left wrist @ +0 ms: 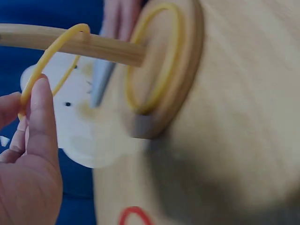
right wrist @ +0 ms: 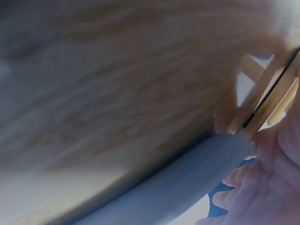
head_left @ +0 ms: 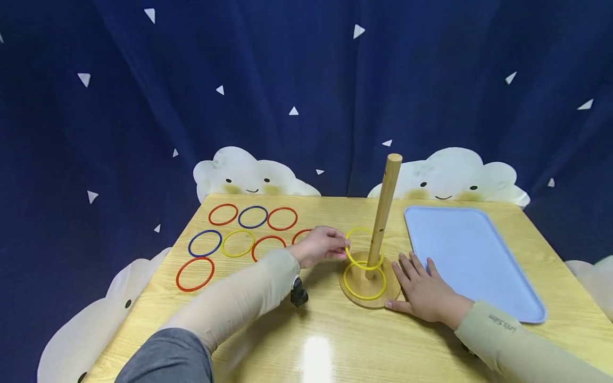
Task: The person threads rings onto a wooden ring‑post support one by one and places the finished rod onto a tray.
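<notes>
My left hand [head_left: 320, 246] pinches a yellow ring [left wrist: 43, 60] between thumb and fingers. The ring is tilted and encircles the upright wooden post [head_left: 386, 205], above the round wooden base [head_left: 394, 290]. A second yellow ring [left wrist: 175, 43] lies flat on that base around the foot of the post. At the base's right edge, my right hand [head_left: 425, 293] rests with fingers spread and straight, thumb toward the near side. The right wrist view shows its palm side close to the base edge.
Left on the wooden table [head_left: 268, 346] lie several loose rings, among them a red ring [head_left: 178, 279], a blue ring [head_left: 190, 244] and a yellow ring [head_left: 238, 256]. My left forearm reaches over near them. A light blue tray [head_left: 466, 250] lies at the right.
</notes>
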Action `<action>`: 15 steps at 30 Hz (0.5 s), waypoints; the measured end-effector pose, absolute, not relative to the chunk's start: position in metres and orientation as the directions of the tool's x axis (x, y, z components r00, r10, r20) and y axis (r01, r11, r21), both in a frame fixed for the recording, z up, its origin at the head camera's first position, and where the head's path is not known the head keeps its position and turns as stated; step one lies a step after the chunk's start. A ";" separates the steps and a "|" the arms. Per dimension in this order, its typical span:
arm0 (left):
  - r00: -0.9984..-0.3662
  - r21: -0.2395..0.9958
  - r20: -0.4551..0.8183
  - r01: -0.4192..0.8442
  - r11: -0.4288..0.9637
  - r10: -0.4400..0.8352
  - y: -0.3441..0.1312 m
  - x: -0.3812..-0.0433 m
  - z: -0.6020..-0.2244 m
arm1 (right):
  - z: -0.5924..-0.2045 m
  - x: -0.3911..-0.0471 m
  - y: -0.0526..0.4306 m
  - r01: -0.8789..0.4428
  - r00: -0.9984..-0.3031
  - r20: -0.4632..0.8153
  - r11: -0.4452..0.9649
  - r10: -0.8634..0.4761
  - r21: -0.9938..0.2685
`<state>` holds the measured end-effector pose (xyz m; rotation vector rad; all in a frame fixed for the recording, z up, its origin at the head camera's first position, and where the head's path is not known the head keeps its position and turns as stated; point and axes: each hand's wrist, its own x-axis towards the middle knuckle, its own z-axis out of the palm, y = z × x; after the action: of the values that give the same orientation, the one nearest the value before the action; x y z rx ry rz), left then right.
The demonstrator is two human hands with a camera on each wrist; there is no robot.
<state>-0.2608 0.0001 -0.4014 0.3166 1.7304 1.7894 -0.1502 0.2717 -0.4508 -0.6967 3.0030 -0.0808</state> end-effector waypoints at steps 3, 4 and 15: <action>-0.762 0.949 -0.301 -0.298 0.102 0.573 0.002 -0.258 -0.417 | -0.456 -0.149 0.273 -0.440 -0.896 -0.026 0.896 -0.443 -0.064; -0.761 0.948 -0.307 -0.296 0.114 0.572 0.003 -0.258 -0.420 | -0.458 -0.149 0.274 -0.446 -0.894 -0.008 0.893 -0.448 -0.063; -0.802 0.896 -0.307 -0.061 0.440 0.513 0.001 -0.245 -0.428 | -0.473 -0.157 0.279 -0.464 -0.886 0.016 0.885 -0.464 -0.035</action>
<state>-0.2447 0.0007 -0.4283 0.3777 2.1446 1.3660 -0.1574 0.2794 -0.4727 -0.7531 3.0571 -0.0597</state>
